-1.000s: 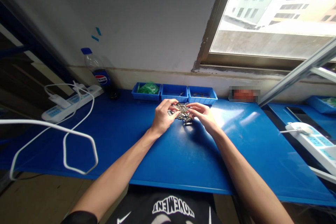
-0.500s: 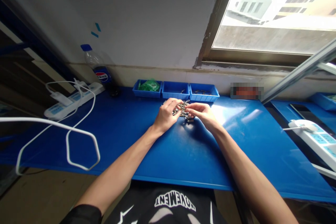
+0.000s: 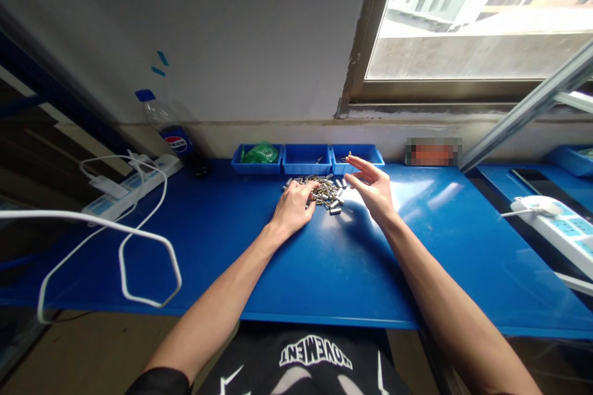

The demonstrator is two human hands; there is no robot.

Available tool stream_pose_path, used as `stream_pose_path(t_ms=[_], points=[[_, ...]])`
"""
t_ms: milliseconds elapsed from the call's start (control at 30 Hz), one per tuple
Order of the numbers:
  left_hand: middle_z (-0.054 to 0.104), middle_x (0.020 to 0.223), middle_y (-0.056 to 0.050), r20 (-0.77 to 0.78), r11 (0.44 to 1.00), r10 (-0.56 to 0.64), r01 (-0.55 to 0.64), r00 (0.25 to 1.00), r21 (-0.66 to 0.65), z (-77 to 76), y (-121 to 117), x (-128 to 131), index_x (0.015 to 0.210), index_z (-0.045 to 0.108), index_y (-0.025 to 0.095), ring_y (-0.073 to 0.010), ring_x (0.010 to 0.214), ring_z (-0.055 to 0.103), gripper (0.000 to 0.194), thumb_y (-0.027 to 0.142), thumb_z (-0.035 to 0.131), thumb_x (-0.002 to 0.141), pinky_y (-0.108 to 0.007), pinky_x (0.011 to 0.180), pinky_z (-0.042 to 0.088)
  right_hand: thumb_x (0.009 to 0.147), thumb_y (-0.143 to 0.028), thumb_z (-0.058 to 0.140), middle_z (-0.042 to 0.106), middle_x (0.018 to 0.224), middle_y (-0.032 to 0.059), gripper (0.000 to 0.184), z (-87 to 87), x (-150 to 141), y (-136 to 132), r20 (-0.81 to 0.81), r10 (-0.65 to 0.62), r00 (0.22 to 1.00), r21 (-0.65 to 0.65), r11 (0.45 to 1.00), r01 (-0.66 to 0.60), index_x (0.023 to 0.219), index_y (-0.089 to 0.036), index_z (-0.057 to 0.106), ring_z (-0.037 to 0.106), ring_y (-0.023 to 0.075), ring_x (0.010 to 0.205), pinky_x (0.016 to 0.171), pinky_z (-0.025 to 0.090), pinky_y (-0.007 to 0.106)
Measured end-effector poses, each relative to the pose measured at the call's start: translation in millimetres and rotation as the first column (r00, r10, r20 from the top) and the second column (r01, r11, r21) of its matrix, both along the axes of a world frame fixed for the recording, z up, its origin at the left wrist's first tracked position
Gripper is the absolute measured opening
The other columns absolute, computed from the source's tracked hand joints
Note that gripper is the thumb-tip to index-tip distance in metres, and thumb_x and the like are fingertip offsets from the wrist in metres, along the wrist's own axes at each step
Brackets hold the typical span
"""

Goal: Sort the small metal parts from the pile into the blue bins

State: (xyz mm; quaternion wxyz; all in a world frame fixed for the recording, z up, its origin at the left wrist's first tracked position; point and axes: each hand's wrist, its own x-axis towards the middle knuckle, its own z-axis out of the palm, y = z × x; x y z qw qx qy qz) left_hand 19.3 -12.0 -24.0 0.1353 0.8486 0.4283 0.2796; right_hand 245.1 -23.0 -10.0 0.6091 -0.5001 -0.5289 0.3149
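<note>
A loose pile of small metal parts [image 3: 328, 192], some silvery cylinders and some thin brass-coloured pieces, lies on the blue table [image 3: 324, 265]. At the pile's left side rests my left hand [image 3: 293, 205], fingers curved over the edge and thumb apart; nothing shows held in it. My right hand [image 3: 374, 190] is raised right of the pile, fingers stretched towards the right blue bin [image 3: 370, 157] and thumb apart. A small brass-coloured piece [image 3: 350, 153] shows just beyond its fingertips, over the bin; whether it touches them I cannot tell.
Left of that bin stand a middle blue bin [image 3: 306, 166] and one with a green plastic bag [image 3: 262, 152]. A cola bottle [image 3: 178, 141], a power strip [image 3: 111, 191] and a looping white cable [image 3: 173, 259] are at left. Another power strip [image 3: 556, 231] lies at right.
My right hand has left the pile, moving up and right to the right bin, and its fingers have spread. My left hand stays by the pile, which is now more visible.
</note>
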Motion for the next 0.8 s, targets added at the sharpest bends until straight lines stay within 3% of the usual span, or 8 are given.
stream_pose_path(t_ms=[67,200,433,633,800], points=[[0.075,0.096,-0.006,-0.001,1.000,-0.007,0.007,1.000,0.002,-1.3,0.5,0.9,0.128,0.066,0.020,-0.0280,0.100,0.063,0.044,0.005,0.063,0.086,-0.042,0.088,0.058,0.078,-0.041,0.083,0.068,0.144,0.0105,0.058,-0.8,1.2,1.2,-0.012,0.004,1.000,-0.010,1.000,-0.004,0.134,-0.029,0.071,0.073,0.0235,0.089,0.075,0.061,0.040],[0.076,0.102,-0.007,0.036,0.999,-0.030,0.029,0.999,0.026,-3.6,2.2,2.1,0.122,0.068,0.019,-0.0268,0.101,0.064,0.037,0.005,0.063,0.089,-0.044,0.094,0.057,0.079,-0.040,0.082,0.071,0.138,0.0107,0.051,-3.3,-0.1,2.1,-0.005,0.026,1.000,-0.041,0.999,-0.026,0.127,-0.028,0.074,0.074,0.0236,0.086,0.072,0.060,0.039],[0.074,0.107,-0.008,0.303,0.996,-0.053,0.027,0.952,0.090,1.1,2.7,5.0,0.112,0.075,0.019,-0.0212,0.103,0.070,0.020,0.015,0.059,0.100,-0.036,0.096,0.058,0.082,-0.043,0.079,0.080,0.111,0.0097,0.034,-4.8,-5.1,0.8,0.026,0.115,0.993,-0.061,0.992,-0.113,0.109,-0.022,0.077,0.073,0.0220,0.080,0.071,0.059,0.037],[0.077,0.098,-0.002,0.427,0.995,-0.022,-0.020,0.904,0.093,9.9,-2.6,6.7,0.112,0.072,0.021,-0.0156,0.086,0.073,0.022,0.012,0.069,0.093,-0.029,0.086,0.059,0.082,-0.049,0.080,0.080,0.089,0.0064,0.039,5.3,-11.9,-7.9,0.012,0.283,0.959,-0.185,0.943,-0.276,0.110,-0.022,0.078,0.072,0.0214,0.075,0.069,0.057,0.035],[0.078,0.093,0.001,0.478,0.998,-0.011,-0.019,0.878,0.059,12.1,-3.9,6.1,0.116,0.068,0.023,-0.0150,0.083,0.074,0.029,0.013,0.073,0.089,-0.029,0.085,0.060,0.079,-0.048,0.084,0.082,0.096,0.0064,0.040,7.7,-14.6,-11.6,-0.044,0.365,0.930,-0.218,0.905,-0.365,0.109,-0.022,0.080,0.072,0.0217,0.079,0.071,0.058,0.034]])
